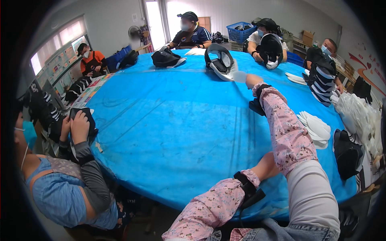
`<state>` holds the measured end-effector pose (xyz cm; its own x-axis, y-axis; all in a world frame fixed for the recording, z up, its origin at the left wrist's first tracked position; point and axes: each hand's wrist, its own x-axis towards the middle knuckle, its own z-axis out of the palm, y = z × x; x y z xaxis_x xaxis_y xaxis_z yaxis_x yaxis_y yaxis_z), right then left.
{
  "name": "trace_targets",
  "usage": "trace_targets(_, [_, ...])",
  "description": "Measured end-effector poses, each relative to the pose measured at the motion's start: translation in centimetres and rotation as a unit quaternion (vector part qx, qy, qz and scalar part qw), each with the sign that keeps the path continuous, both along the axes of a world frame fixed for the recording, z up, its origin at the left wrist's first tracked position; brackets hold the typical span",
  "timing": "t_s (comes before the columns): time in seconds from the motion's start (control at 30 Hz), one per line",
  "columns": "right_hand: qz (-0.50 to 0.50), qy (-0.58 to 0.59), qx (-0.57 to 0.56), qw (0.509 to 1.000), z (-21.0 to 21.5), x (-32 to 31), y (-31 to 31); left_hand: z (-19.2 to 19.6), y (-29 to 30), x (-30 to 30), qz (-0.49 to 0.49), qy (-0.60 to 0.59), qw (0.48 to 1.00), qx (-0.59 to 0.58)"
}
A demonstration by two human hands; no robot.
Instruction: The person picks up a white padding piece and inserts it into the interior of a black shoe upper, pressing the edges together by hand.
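My right arm, in a pink floral sleeve, stretches far across the blue-covered table. At its end my right hand comes close to a black and grey shoe upper, its light lining open toward me. A pale blur lies over the fingertips, so I cannot tell whether they touch the upper or grip it. My left hand is low over the near right part of the table; its fingers are hidden behind my right sleeve. Dark straps with small black boxes sit at both wrists.
White flat pieces lie right of my right arm, more farther back. Stacked black uppers and a dark upper stand along the right edge. Another dark shoe piece is at the far side. Masked co-workers sit around the table, handling dark shoe pieces.
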<state>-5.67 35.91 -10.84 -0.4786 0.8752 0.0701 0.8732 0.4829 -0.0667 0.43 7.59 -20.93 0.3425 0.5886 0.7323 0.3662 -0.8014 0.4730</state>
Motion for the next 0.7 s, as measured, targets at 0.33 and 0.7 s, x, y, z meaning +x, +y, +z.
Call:
trace_targets(0.33, [0.053,0.127,0.212,0.968,3.4,2.2,-0.2,-0.1,0.2,0.8,0.035,0.009,0.979,-0.199])
trace_targets(0.7, [-0.058,0.108,0.091,0.988,-2.5,-1.2,-0.8,-2.8,0.7,1.4,-0.017,-0.071,0.993,0.092])
